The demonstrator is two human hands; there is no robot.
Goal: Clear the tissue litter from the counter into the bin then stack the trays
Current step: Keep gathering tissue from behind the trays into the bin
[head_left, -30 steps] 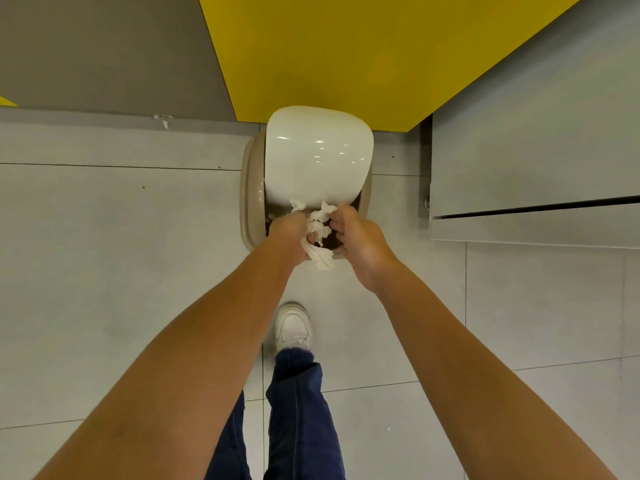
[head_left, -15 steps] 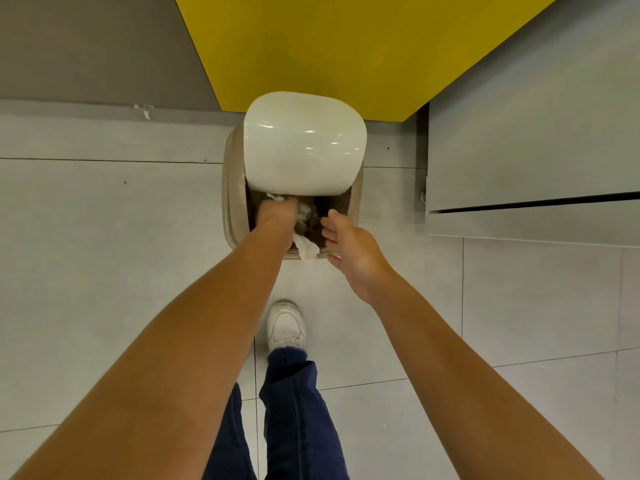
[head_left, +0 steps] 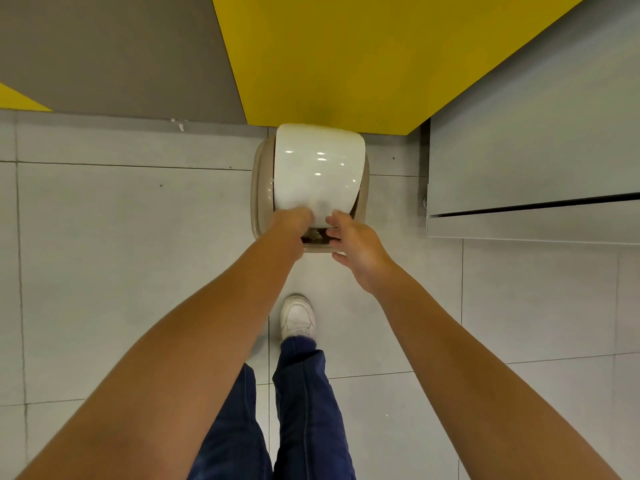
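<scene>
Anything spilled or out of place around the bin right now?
Nothing spilled by the bin: tissue shows only inside its opening. One oddity: a small white scrap at the foot of the wall, left of the bin; too small to identify.

The white lid (head_left: 318, 171) hangs tilted over the bin (head_left: 258, 190) and covers nearly all of its mouth. Only a narrow dark strip at the near edge is open, and tissue (head_left: 314, 233) lies in it. The left grip (head_left: 290, 221) and right grip (head_left: 353, 237) flank that strip and crowd it. A yellow wall panel (head_left: 346, 64) blocks the far side. A grey cabinet (head_left: 519, 140) stands apart to the right. Left of the bin the floor (head_left: 121, 220) gives room, and a white shoe (head_left: 298, 317) stands on the near side.
</scene>
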